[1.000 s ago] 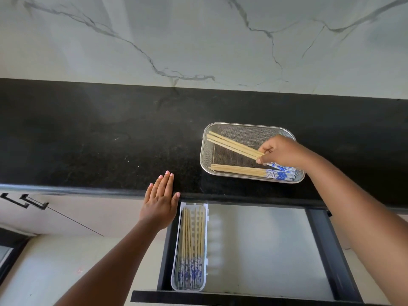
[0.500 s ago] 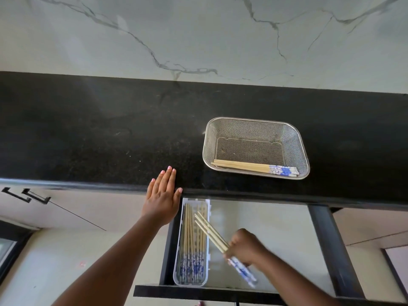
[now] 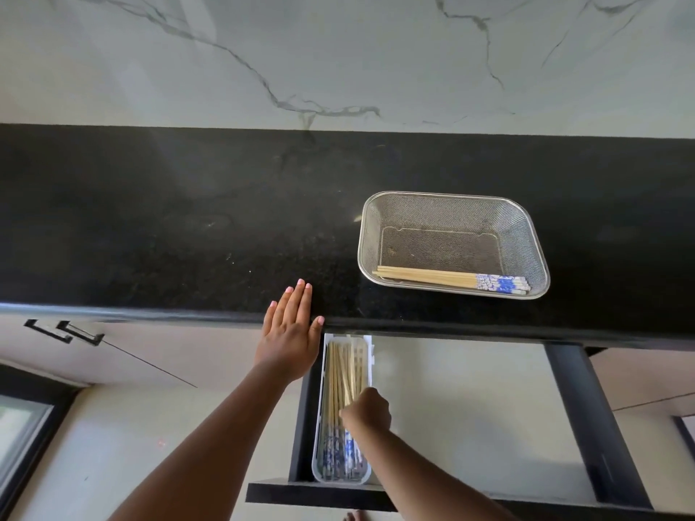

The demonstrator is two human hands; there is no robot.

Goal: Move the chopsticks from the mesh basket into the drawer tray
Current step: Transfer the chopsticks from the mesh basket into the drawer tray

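Head view: a black stone desk point(image 3: 150, 227) runs across the frame beneath a white marble-veined wall point(image 3: 338, 50). On the desk, right of centre, stands a rectangular mesh basket point(image 3: 451, 208); a small bundle of chopsticks point(image 3: 447, 278) lies along its near wall, bare wooden tips to the left, blue-and-white patterned ends to the right. Below the desk edge an open drawer point(image 3: 470, 408) projects toward the viewer, and a narrow white drawer tray point(image 3: 366, 355) sits against its left side, filled with further chopsticks point(image 3: 334, 377) laid lengthwise, patterned ends nearest the viewer. The left hand point(image 3: 291, 332) lies flat and released, fingers extended over the desk edge, just left of the tray's far end. The right hand point(image 3: 366, 411) is over the tray's middle, fingers curled onto the chopsticks there; whether it grasps them or merely touches them cannot be told. A bare toe point(image 3: 355, 516) shows at the bottom edge.
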